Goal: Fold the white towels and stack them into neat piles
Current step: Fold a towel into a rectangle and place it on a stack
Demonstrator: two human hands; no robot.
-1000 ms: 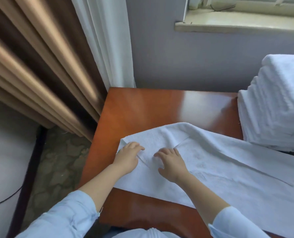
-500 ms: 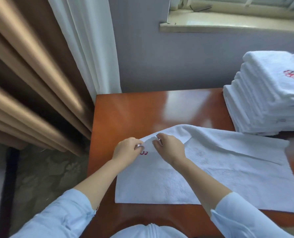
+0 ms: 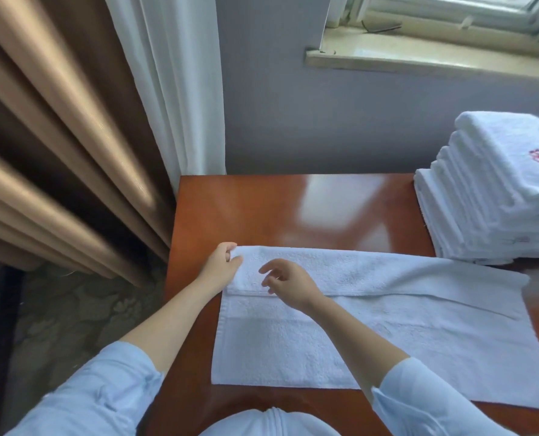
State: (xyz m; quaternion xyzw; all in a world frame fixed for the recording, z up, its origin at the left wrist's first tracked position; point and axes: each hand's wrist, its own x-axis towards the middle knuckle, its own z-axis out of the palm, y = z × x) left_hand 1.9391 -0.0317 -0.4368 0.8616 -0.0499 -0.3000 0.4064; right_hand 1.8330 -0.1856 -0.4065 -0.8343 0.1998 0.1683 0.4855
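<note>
Left hand pinches the far-left corner of the white towel. Right hand has loose, spread fingers and holds nothing, just over the folded strip. The towel lies flat on the wooden surface, far edge folded toward the person. Stack of folded towels sits at far right.

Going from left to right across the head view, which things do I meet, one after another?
Brown curtain → left hand, gripping the towel corner → right hand → towel stack.
</note>
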